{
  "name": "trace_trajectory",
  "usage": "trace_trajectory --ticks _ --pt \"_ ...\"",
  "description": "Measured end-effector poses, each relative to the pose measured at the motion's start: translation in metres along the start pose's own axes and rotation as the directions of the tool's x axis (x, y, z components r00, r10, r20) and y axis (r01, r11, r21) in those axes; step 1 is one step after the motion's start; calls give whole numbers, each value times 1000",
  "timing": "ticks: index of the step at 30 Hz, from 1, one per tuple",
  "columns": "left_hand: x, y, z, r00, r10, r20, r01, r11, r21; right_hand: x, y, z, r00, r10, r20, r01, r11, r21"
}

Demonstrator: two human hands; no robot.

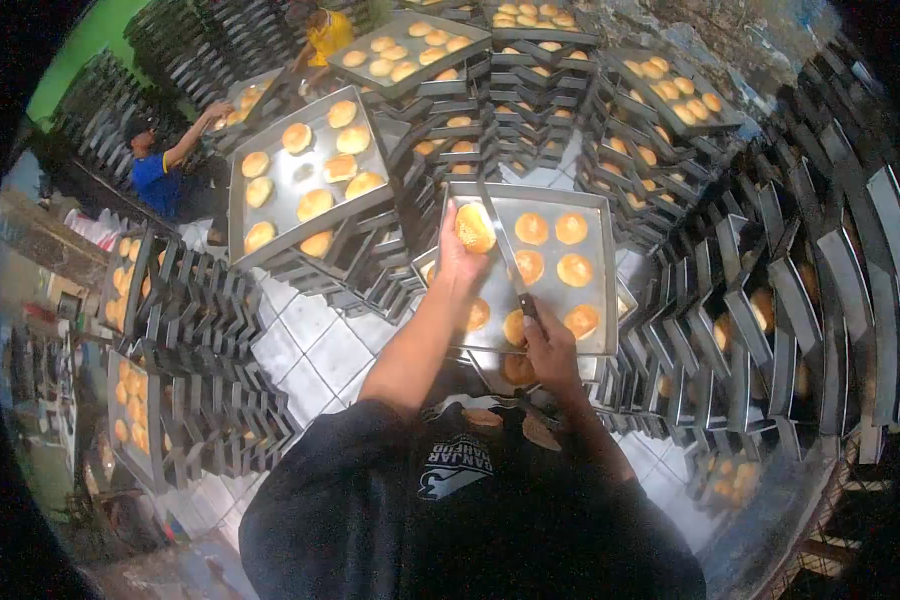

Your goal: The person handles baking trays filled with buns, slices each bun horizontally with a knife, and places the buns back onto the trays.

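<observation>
In my left hand (458, 262) is a round bun (474, 230), raised over the left part of a metal tray (597, 330); a pale, pitted face of the bun shows upward. My right hand (552, 350) is closed around the dark handle of a long knife (500, 232). The blade slants up and left across the tray, close beside the held bun; whether they touch I cannot tell. Several golden buns (574, 269) lie on the tray below my hands.
Another tray of buns (305, 172) sits on a stack at left. Zigzag stacks of trays (780, 330) rise on the right, behind and at left. White floor tiles (315, 345) show between stacks. A person in blue (157, 183) and one in yellow (330, 38) are farther back.
</observation>
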State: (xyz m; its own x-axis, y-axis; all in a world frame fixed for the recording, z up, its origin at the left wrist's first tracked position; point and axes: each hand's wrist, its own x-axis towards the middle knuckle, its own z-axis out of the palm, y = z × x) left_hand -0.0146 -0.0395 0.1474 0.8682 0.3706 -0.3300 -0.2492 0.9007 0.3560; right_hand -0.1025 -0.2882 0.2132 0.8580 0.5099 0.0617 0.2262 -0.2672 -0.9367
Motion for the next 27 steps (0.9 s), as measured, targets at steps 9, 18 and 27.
trace_trajectory --ticks 9,18,27 --pt "8 -8 -4 993 -17 113 13 999 37 -21 20 -1 1000 -13 -5 12 999 -51" --pt "-7 -21 -7 991 -120 61 115 990 84 -7 10 0 993 92 -75 -95 995 -31" --pt "40 15 -97 946 325 22 -107 248 963 -71 68 -3 947 285 -149 -304 944 -128"
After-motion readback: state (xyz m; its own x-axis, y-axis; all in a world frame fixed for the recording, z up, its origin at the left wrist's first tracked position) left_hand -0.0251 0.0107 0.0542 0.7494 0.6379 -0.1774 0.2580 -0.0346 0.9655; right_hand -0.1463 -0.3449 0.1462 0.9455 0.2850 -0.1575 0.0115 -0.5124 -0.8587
